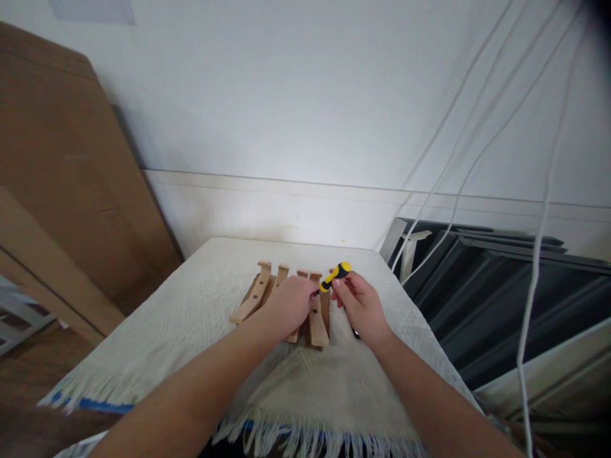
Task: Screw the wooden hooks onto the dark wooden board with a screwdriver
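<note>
A folding wooden piece made of several crossed slats (258, 294) lies on a white fringed cloth (191, 331) over a small table. My left hand (288, 305) rests on top of the slats, fingers curled down over them. My right hand (360, 305) is closed round a yellow and black screwdriver (335, 275). The handle points up and to the right. Its tip meets the wood between my two hands. A small dark item lies on the cloth just under my right wrist, mostly hidden.
Large cardboard sheets (62, 184) lean against the wall on the left. Dark panels (506, 299) lean at the right of the table. Several white cables (539, 242) hang down the white wall on the right.
</note>
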Action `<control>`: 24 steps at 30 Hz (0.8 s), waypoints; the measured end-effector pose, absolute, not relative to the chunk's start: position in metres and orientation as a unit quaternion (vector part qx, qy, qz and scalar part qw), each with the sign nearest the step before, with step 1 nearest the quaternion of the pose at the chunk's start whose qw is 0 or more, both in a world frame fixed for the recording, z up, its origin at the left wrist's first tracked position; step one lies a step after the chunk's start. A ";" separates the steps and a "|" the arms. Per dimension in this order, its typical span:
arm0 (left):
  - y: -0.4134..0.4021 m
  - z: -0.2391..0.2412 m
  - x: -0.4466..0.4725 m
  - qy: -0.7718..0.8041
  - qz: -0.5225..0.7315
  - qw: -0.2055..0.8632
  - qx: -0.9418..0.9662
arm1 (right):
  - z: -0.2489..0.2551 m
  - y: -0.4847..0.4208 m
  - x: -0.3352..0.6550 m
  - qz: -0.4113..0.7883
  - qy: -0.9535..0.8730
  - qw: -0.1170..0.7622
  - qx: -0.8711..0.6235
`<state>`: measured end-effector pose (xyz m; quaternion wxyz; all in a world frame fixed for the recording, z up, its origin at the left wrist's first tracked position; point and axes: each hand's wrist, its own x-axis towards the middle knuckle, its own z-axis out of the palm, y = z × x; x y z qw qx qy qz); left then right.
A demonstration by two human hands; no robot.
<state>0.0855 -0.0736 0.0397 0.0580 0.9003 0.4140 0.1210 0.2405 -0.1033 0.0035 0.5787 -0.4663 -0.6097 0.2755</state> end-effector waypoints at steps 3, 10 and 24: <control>-0.072 0.038 0.085 0.407 0.127 0.052 0.903 | 0.002 -0.104 0.241 0.266 -0.612 0.581 -0.466; -0.073 0.038 0.085 0.404 0.132 0.051 0.904 | 0.001 -0.103 0.242 0.257 -0.610 0.586 -0.468; -0.074 0.038 0.085 0.403 0.136 0.055 0.904 | 0.004 -0.104 0.241 0.235 -0.616 0.577 -0.482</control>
